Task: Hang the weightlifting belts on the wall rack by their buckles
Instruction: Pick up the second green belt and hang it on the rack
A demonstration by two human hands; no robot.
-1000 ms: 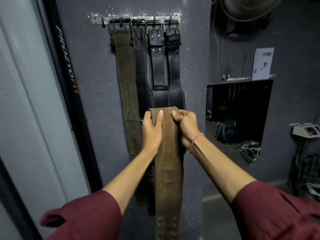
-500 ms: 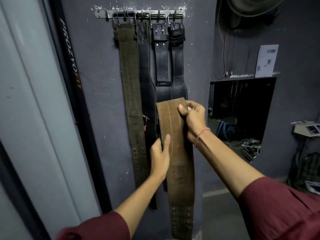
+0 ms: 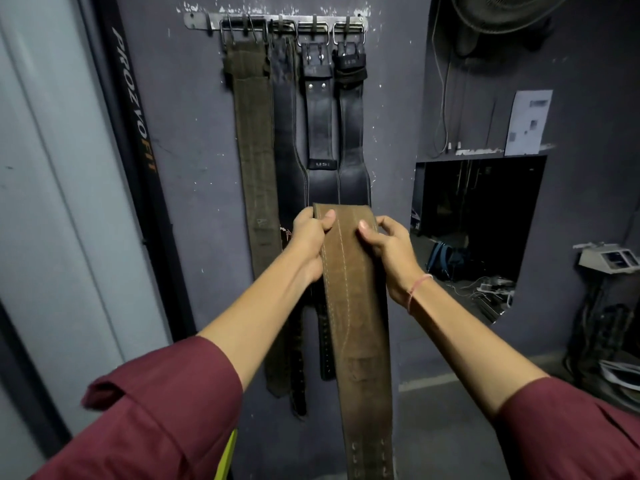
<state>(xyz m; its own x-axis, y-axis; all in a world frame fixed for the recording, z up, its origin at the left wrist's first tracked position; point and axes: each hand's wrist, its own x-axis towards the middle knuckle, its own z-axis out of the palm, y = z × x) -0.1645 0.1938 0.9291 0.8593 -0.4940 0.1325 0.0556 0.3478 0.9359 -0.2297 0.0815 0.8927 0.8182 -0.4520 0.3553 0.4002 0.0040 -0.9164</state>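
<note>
A brown suede belt (image 3: 353, 306) hangs folded over between my hands, its punched end dangling toward the floor; its buckle is hidden. My left hand (image 3: 310, 242) grips the fold's left edge. My right hand (image 3: 389, 251) pinches the right edge. High on the dark wall a metal rack (image 3: 277, 20) carries several belts by their buckles: an olive belt (image 3: 254, 150) at the left and black leather belts (image 3: 322, 133) beside it. The held belt is well below the rack, in front of the black belts' wide parts.
A black upright with lettering (image 3: 133, 105) and a pale panel (image 3: 52, 202) stand to the left. To the right is a dark wall opening (image 3: 481, 230) with clutter inside, a fan (image 3: 502, 15) above, and a small device on a stand (image 3: 607, 259).
My left hand slid down the belt, then came back up to grip the top fold again. The view shifted slightly.
</note>
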